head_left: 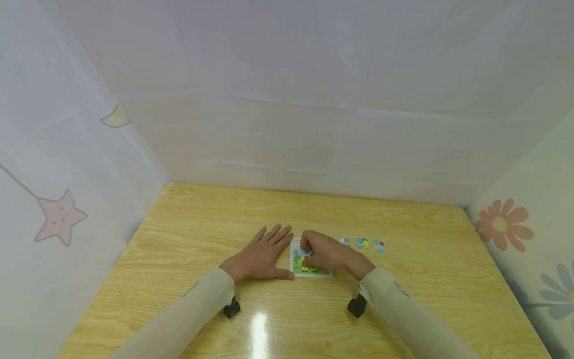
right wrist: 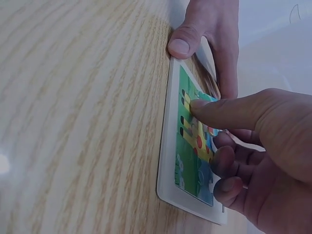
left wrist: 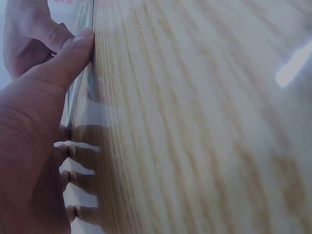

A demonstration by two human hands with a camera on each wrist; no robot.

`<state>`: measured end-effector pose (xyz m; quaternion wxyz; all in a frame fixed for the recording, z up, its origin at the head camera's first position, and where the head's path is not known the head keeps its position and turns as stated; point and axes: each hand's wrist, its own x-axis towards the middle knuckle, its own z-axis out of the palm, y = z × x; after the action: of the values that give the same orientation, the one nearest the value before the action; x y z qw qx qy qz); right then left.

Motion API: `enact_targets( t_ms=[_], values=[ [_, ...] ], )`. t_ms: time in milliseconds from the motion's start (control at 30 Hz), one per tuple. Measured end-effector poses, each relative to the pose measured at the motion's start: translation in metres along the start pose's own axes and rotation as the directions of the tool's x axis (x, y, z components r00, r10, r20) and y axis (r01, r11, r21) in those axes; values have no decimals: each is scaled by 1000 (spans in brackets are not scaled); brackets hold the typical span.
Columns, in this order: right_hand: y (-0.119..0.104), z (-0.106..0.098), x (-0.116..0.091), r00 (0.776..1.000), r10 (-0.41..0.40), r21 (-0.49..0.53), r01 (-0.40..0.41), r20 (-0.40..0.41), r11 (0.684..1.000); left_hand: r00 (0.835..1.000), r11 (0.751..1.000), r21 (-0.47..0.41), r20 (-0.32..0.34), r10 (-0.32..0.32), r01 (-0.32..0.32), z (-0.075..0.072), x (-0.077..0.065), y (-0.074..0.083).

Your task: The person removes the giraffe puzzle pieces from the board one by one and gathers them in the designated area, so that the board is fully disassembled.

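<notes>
A small jigsaw board (head_left: 309, 274) with a pale frame lies on the wooden table, its picture showing a yellow figure with red spots on green under blue. My left hand (head_left: 262, 257) rests palm down at the board's left side, fingers spread, with its thumb on the near left corner. Over the picture is my right hand (head_left: 329, 252). Its straight thumb (right wrist: 219, 113) touches the yellow figure, while the other fingers curl above the blue part. The index fingertip is hidden in the right wrist view, so whether a piece is pinched there cannot be told.
Loose jigsaw pieces (head_left: 363, 243) lie in a row right of the board, one partly behind my right hand. The wooden table (head_left: 179, 239) reaches back to a pale cloth wall (head_left: 287, 124), with printed cloth on both sides.
</notes>
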<state>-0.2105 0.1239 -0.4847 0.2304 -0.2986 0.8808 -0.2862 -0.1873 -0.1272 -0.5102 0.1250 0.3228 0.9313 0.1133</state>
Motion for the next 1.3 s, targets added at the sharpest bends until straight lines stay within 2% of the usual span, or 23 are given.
enact_targets(
  t_ms=[200,400,667,1000,1300],
  values=[
    [-2,2,-2,1000,-24,6,23,13,1000,1000,1000,-1,0,-1,1,1,1,0],
    [-1,6,-3,999,-43,-43,44,13,998,1000,1000,5,5,2,-2,1,2,0],
    [1,7,-6,995,-96,-89,93,-29,992,1000,1000,9,6,-6,6,1,0,0],
    [17,-6,-23,993,-29,-45,24,-116,999,1000,1000,-9,-8,-3,3,2,1,1],
    [35,-16,-41,991,-13,0,13,-133,1000,1000,1000,-12,-6,-8,8,2,4,0]
  ],
)
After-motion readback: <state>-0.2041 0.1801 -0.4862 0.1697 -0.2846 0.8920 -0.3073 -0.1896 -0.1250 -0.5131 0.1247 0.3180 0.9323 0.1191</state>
